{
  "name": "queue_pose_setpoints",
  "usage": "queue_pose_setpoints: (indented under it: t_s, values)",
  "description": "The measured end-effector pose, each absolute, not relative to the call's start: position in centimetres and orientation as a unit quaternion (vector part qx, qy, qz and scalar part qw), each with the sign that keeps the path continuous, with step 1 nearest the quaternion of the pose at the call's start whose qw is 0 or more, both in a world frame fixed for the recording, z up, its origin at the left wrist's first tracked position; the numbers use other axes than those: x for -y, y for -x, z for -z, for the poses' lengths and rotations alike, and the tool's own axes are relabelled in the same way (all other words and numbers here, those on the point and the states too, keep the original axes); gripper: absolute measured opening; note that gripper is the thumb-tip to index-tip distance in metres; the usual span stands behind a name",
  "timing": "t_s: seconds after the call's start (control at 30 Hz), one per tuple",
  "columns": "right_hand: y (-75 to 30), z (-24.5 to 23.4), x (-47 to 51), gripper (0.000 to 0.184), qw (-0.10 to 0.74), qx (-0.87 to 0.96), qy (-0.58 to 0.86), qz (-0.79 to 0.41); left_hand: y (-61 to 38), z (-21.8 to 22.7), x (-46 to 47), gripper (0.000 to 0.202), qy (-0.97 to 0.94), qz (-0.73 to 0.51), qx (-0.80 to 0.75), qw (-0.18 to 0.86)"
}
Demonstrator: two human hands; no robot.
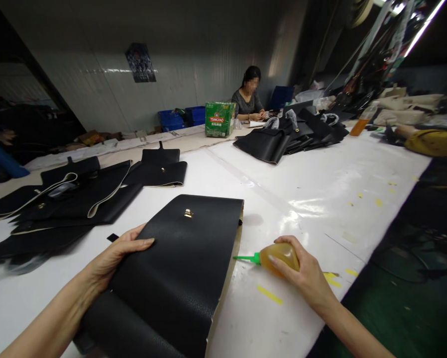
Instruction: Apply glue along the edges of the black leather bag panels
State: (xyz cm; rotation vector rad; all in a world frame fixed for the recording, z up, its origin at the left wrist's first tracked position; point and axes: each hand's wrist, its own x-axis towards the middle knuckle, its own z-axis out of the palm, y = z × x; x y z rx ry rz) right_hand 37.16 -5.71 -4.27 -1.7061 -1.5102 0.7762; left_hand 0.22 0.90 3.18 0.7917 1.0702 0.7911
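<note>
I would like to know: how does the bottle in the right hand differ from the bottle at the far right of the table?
The held bottle lies sideways in the right hand; the far bottle stands on the table, untouched. The held bottle has a bulging body and a green nozzle; the far bottle looks straighter-sided, its top blurred. Both contain amber liquid.

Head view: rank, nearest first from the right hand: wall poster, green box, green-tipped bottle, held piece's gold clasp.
1. Green-tipped bottle: in right hand.
2. Gold clasp: left.
3. Green box: farther, left.
4. Wall poster: farthest, left.
</note>
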Motion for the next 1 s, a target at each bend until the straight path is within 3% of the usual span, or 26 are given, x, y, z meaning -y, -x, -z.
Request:
queue_pose_setpoints:
  t_s: [0.1,0.27,0.43,0.63,0.8,1.0]
  values:
    - [-37.1,4.5,5.7,0.035,0.365,0.577,0.673,-0.284,0.0,-2.9,-0.9,0.039,-0.356,-0.358,-0.472,0.723]
    - [-36.0,4.2,7.1,0.033,0.322,0.603,0.607,-0.406,0.3,-2.5,-1.1,0.039,-0.354,-0.36,-0.477,0.72]
    - [-36.7,4.0,6.3,0.034,0.363,0.559,0.67,-0.326,-0.1,-2.7,-1.3,0.039,-0.351,-0.343,-0.478,0.728]
    - [-35.7,4.1,8.0,0.032,0.325,0.596,0.599,-0.425,0.1,-2.4,-1.1,0.04,-0.344,-0.356,-0.48,0.725]
    - [-35.5,4.0,8.3,0.035,0.357,0.573,0.651,-0.346,0.9,-1.3,-1.1,0.047,-0.355,-0.375,-0.458,0.724]
    - [-35.3,4.5,9.4,0.035,0.331,0.599,0.616,-0.39,1.2,-1.0,-1.0,0.045,-0.35,-0.386,-0.453,0.723]
